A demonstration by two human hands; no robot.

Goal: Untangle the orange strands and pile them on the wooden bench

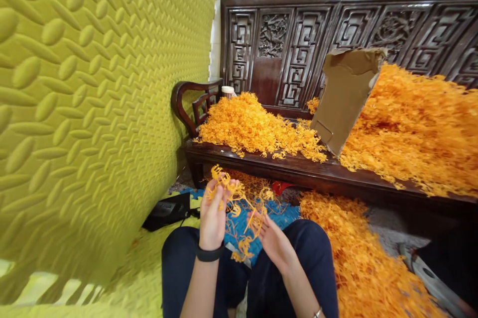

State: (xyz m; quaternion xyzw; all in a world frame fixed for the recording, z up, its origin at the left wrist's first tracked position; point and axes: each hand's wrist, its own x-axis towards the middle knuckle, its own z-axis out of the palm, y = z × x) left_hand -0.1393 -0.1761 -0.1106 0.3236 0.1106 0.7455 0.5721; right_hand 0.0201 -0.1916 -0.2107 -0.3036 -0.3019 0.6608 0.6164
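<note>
My left hand point(213, 211) is raised over my lap, fingers closed on the top of a tangled bunch of orange plastic strands point(239, 203). My right hand point(272, 241) sits lower and to the right, palm up, fingers curled on the lower end of the same bunch. Loose strands hang down between my knees, which are in dark trousers point(306, 258). A black band is on my left wrist.
A carved dark wooden bench point(298, 168) ahead holds big orange strand piles point(254, 126) and a tilted cardboard piece point(345, 96). Another orange heap point(358, 253) lies on the floor at right. A yellow embossed foam mat point(85, 109) leans at left; a black object point(168, 211) lies beside it.
</note>
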